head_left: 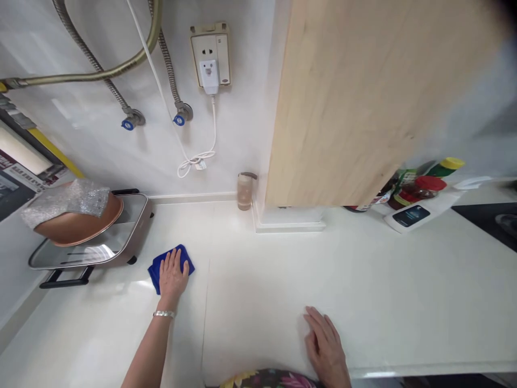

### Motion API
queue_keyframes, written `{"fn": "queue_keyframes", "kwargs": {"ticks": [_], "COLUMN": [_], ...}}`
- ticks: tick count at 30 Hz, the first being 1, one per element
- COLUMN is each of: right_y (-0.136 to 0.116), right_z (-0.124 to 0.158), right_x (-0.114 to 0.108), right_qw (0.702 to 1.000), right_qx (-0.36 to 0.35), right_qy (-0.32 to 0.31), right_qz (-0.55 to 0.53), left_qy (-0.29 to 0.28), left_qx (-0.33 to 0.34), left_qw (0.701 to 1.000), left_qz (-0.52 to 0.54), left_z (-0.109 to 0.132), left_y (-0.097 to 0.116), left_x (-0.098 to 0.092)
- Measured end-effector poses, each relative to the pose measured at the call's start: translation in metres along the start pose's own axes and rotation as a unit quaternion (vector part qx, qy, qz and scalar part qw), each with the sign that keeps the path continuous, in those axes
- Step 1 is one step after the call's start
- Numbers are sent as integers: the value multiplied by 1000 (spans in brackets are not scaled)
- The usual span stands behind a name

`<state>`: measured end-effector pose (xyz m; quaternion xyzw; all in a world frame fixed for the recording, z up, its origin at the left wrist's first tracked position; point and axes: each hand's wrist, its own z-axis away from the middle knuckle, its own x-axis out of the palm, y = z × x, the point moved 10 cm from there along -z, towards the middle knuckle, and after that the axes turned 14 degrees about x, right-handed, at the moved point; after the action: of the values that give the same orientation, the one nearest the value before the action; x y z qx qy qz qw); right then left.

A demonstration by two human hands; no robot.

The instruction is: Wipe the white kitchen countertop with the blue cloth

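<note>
My left hand [173, 275] lies flat with its fingers spread on a blue cloth [155, 268], pressing it against the white counter [283, 275] just right of a metal tray. A silver bracelet sits on that wrist. My right hand [326, 346] rests flat on the counter near its front edge, fingers stretched out, holding nothing.
A metal tray [121, 242] at the left carries a copper pan [78, 223] with a silvery scrub cloth [67, 199]. A small jar [244, 191] stands by the wall. A wooden cabinet [363, 97] overhangs bottles [424, 186] and a white scale [416, 214]. Hoses, valves and a socket line the wall.
</note>
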<state>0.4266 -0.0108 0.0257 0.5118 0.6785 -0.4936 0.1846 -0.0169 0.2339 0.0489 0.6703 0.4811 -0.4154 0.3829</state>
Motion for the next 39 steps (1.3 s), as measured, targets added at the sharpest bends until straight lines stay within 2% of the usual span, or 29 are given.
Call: {"fn": "queue_keyframes", "kwargs": {"ticks": [5,10,13,17,21,25,30,35,39], "right_y": [-1,-1,-1,-1,0,0,-2,-2,-1], "right_z": [0,0,0,-1,-1,-1,-1,-2,-2], "right_x": [0,0,-1,-1,-1,0,-2,-1,0], "right_qw": [1000,1000,1000,1000,1000,1000,1000,1000,1000], "right_qx": [-3,-5,-3,-2,3,8,4,11,15], "right_qy": [-3,2,6,6,6,-3,-6,-18,-22], "right_qz": [8,10,5,-3,-2,2,6,4,8], "left_qy": [3,-10,-16,-12,-32,-48,-76,-75,-70], "left_qx": [-13,14,57,132,180,209,266,291,277], "left_qw": [1000,1000,998,991,983,977,960,950,952], "left_qz": [-11,-19,-30,-35,-13,11,42,88,112], "left_z": [45,83,105,132,146,137,106,65,31], "left_y": [10,39,67,117,166,204,241,261,267], "left_x": [-13,-19,-23,-29,-28,-23,-7,10,23]}}
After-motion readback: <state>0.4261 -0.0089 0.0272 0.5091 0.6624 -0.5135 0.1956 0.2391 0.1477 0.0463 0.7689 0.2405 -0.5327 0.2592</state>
